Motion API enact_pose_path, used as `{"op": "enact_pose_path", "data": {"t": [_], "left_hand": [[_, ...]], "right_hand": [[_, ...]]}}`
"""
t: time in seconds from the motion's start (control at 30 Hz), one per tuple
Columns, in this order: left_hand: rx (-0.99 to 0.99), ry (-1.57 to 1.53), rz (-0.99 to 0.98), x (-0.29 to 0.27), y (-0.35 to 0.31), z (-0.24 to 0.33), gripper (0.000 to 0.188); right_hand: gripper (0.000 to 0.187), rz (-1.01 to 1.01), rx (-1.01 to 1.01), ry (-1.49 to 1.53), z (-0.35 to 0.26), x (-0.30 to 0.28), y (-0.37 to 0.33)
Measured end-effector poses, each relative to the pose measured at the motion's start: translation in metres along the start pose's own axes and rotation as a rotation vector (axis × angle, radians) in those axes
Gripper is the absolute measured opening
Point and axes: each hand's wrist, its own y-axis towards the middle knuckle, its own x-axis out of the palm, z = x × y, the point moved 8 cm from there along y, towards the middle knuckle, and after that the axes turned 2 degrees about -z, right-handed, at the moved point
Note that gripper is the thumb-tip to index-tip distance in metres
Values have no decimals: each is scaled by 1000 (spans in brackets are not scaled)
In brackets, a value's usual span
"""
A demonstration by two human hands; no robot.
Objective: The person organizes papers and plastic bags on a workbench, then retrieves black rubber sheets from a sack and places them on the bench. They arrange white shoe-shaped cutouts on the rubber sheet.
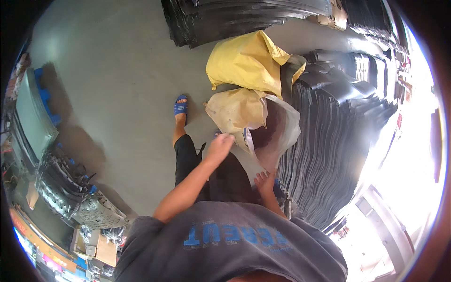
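Observation:
An open tan sack [235, 109] with a clear plastic liner [290, 129] stands on the floor in front of me. Its mouth gapes toward the right, and dark reddish-brown contents or lining [269, 124] show inside; which of these, I cannot tell. My left hand [221, 147] is closed on the near left edge of the sack. At the liner's near edge, my right hand [264, 181] has its fingers curled round the plastic. Just beyond the tan sack lies a bulging yellow sack [244, 61], its folded end to the right.
Tall stacks of black sheets [324, 136] stand close on the right, and another black stack [244, 21] lies at the far side. Grey floor [117, 70] stretches to the left. Leaning panels [35, 113] and a cardboard box [96, 246] line the left edge.

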Motion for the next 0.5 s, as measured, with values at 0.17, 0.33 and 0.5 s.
{"op": "enact_pose_path", "data": {"t": [0.17, 0.33, 0.5], "left_hand": [[-152, -326, 203, -99, -94, -64, 37], [-135, -222, 873, -148, -258, -194, 30], [-522, -442, 895, -40, -351, -398, 33]], "right_hand": [[80, -384, -56, -22, 3, 18, 46], [26, -558, -159, -342, -60, 15, 84], [24, -613, -303, -714, -125, 91, 92]]}}
